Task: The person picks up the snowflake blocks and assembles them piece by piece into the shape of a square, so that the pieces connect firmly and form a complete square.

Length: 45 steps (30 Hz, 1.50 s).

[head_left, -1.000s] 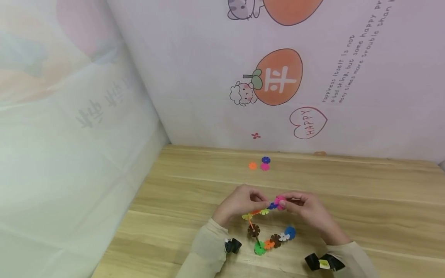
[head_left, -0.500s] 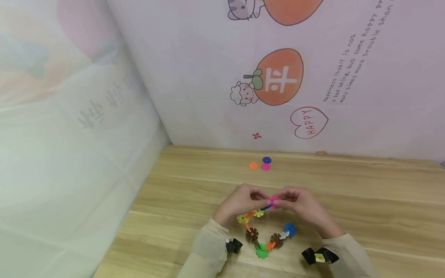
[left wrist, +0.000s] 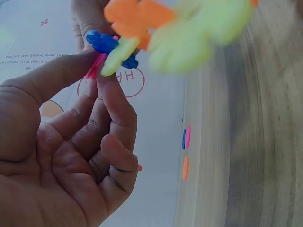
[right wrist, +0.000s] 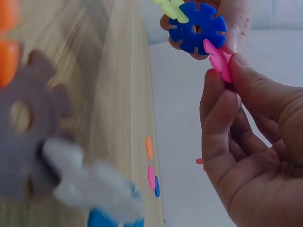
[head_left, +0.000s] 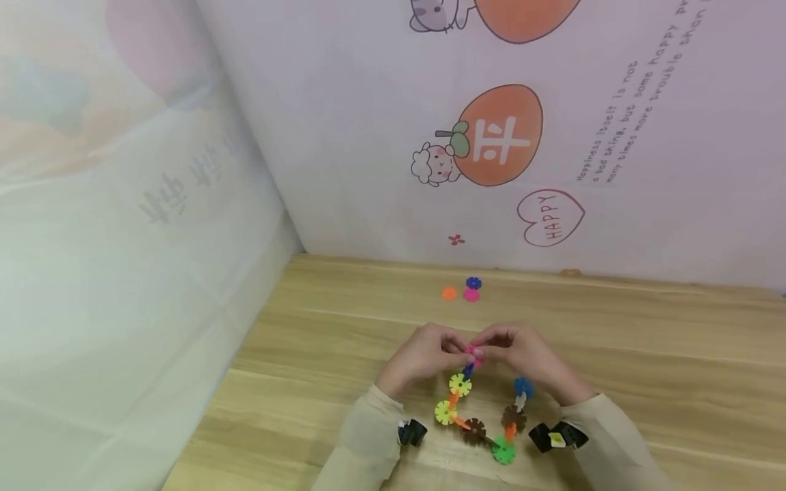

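Observation:
A chain of slotted plastic snowflake discs hangs in a loop below my two hands. At its top, my right hand [head_left: 531,354] pinches a pink snowflake disc [right wrist: 218,61] between thumb and fingers. Close against it, my left hand [head_left: 424,358] pinches the same pink disc, its thumb tip beside a dark blue disc [right wrist: 198,28] linked to the pink one. Downward follow yellow discs [head_left: 460,384], orange ones, a brown disc [head_left: 474,432] and a green disc [head_left: 503,450]. The chain's other end rises to a light blue disc [head_left: 523,387] beneath my right hand.
Loose on the wooden table [head_left: 645,341], near its back edge, lie an orange disc [head_left: 449,293], a pink disc [head_left: 471,295] and a dark blue disc [head_left: 473,282]. A printed white sheet [head_left: 356,136] stands behind the table, with another at the left.
My right hand has moved left, bringing the pink disc against my left hand. The chain has swung lower and to the right, its green disc and light blue end shifting with it.

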Motion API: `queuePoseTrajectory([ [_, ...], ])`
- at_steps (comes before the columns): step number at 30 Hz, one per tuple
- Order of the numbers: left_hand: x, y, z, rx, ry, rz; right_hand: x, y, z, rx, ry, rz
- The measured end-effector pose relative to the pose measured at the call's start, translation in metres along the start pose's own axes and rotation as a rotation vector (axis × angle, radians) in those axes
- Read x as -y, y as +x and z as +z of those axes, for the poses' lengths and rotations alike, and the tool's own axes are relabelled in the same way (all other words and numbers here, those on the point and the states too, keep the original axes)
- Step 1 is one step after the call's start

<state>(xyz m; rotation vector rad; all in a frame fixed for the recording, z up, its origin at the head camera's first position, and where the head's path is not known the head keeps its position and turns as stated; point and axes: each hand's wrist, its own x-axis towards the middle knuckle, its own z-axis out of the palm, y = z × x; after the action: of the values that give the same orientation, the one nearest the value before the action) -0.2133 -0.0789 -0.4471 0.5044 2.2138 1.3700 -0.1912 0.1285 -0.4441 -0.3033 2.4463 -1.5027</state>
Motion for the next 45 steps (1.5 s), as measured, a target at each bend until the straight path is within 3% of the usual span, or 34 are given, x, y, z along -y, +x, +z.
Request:
queuePoseTrajectory([
  [12, 0.004, 0.003, -0.014, -0.014, 0.099, -0.005, 0.01, 0.027, -0.005, 0.077, -0.157, -0.089],
  [16, 0.008, 0.004, -0.019, -0.02, 0.131, -0.03, 0.009, 0.039, -0.014, 0.044, -0.229, -0.098],
  [23, 0.017, 0.002, -0.023, -0.005, 0.13, -0.044, 0.0, 0.075, -0.026, -0.053, -0.466, -0.16],
  [30, 0.023, -0.002, -0.019, 0.017, 0.087, -0.027, -0.016, 0.106, -0.029, -0.047, -0.57, -0.039],
  [40, 0.018, -0.003, -0.015, 0.042, 0.085, 0.008, -0.026, 0.124, -0.02, -0.07, -0.535, 0.143],
  [45, 0.014, -0.001, -0.021, 0.033, 0.083, -0.009, -0.019, 0.133, -0.018, -0.133, -0.538, 0.132],
])
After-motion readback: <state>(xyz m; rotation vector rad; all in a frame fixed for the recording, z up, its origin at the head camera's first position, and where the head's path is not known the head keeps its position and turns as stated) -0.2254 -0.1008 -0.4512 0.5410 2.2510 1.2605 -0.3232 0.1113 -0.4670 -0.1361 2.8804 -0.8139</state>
